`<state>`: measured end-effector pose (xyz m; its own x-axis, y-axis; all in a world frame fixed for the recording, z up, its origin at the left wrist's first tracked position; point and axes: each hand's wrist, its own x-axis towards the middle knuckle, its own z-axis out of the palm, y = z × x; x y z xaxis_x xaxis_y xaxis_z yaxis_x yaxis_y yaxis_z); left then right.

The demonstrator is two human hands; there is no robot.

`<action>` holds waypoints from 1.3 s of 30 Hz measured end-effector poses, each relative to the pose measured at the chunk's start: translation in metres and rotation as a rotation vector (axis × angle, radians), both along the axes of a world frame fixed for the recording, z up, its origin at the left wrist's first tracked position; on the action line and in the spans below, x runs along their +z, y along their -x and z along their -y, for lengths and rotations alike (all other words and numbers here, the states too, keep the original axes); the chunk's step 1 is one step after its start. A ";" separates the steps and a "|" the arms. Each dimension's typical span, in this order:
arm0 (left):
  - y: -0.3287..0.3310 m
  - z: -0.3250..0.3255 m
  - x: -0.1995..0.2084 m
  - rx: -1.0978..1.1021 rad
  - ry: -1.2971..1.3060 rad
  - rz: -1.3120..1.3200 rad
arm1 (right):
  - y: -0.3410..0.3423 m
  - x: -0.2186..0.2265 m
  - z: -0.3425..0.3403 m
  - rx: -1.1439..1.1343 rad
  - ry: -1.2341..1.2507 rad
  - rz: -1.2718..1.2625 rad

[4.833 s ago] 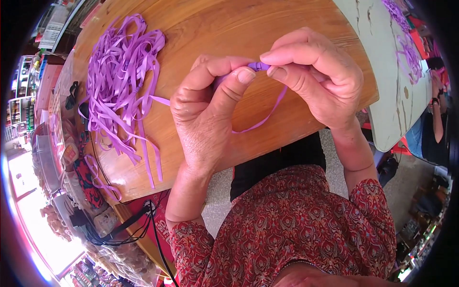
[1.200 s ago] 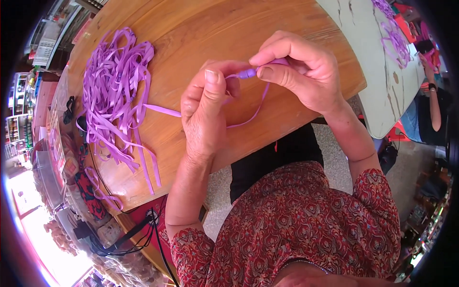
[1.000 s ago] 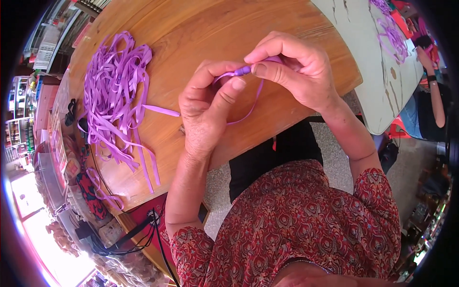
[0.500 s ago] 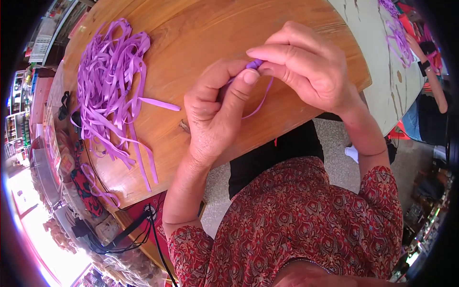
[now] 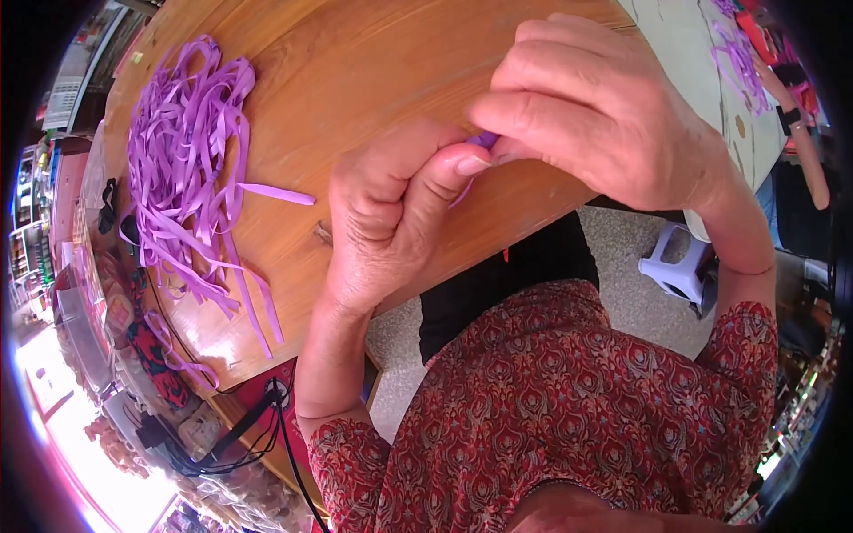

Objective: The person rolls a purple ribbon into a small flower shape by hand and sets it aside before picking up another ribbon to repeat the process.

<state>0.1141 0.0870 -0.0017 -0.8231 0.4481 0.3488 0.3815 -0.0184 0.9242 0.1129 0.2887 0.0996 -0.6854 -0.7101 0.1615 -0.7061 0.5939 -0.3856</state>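
My left hand (image 5: 386, 204) is closed, its thumb and forefinger pinching a small, tightly wound bit of purple ribbon (image 5: 484, 139). My right hand (image 5: 604, 111) meets it from the right, bent fingers and thumb closed at the same bit; most of the ribbon there is hidden by the fingers. A thin purple tail hangs below the left thumb. To the left, a loose, tangled heap of purple ribbon (image 5: 182, 147) lies on the wooden table (image 5: 355, 62). One flat ribbon end sticks out of the heap toward my left hand.
Beyond the table's right edge stands a white marbled table (image 5: 680, 44) with more purple ribbon (image 5: 739, 67). Another person's forearm (image 5: 810, 160) wears a black wristband there. A white plastic stool (image 5: 675, 266) is on the floor. Black cables (image 5: 267, 417) hang by the table's lower left.
My right hand has come up and outward, its fingers more curled over the wound ribbon. The view has shifted slightly, and more of the stool shows beside my right arm.
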 end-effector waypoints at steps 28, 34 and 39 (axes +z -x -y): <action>-0.009 -0.013 -0.005 -0.058 0.079 -0.639 | -0.018 -0.055 -0.011 0.060 0.504 0.910; -0.009 -0.014 -0.008 -0.057 0.067 -0.660 | -0.029 -0.058 -0.008 -0.129 0.654 1.108; -0.007 -0.017 -0.008 0.024 0.053 -0.416 | -0.011 -0.046 -0.008 -0.240 0.654 1.191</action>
<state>0.1210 0.1042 -0.0099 -0.6272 0.4570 0.6307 0.7224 0.0386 0.6904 0.1235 0.2963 0.0540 -0.7378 -0.5784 -0.3480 0.3370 0.1311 -0.9323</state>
